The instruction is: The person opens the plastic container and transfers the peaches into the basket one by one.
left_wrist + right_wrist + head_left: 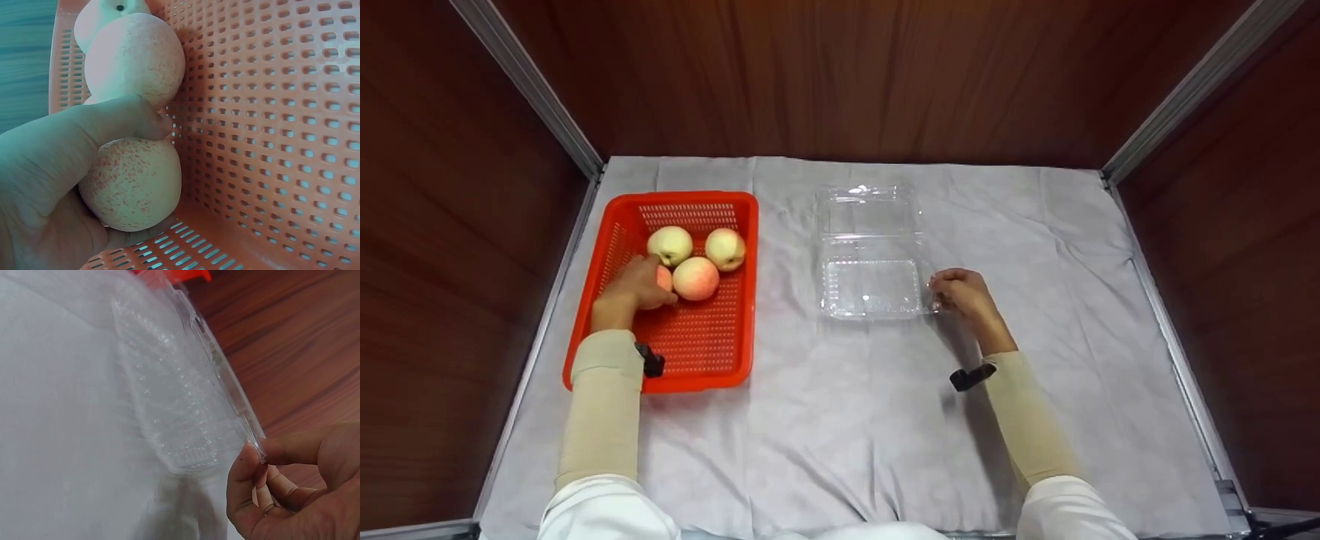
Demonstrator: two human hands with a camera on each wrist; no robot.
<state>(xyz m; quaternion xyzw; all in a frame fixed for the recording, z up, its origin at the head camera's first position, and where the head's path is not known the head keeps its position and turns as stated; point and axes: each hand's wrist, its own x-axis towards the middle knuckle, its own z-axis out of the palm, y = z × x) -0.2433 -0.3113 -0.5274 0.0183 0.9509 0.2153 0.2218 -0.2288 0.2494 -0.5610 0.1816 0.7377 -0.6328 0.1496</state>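
Inside the red plastic basket (744, 315), my left hand (631, 286) grips a peach (135, 185) speckled with red, the thumb across one side and the fingers round the other. Three more peaches lie close by: a pale one (670, 245), another pale one (725, 249) and a pinker one (696, 278). Over at the right, my right hand (966, 295) pinches the edge of a clear plastic clamshell box (872, 286) between thumb and index finger. The box lies with its lid (870, 214) folded back, away from me.
A wrinkled grey cloth (825, 420) covers the table. Brown wood-grain panels (840, 82) with metal rails stand along the back and both sides. The basket's perforated walls rise round the peaches. Cloth separates the basket from the box.
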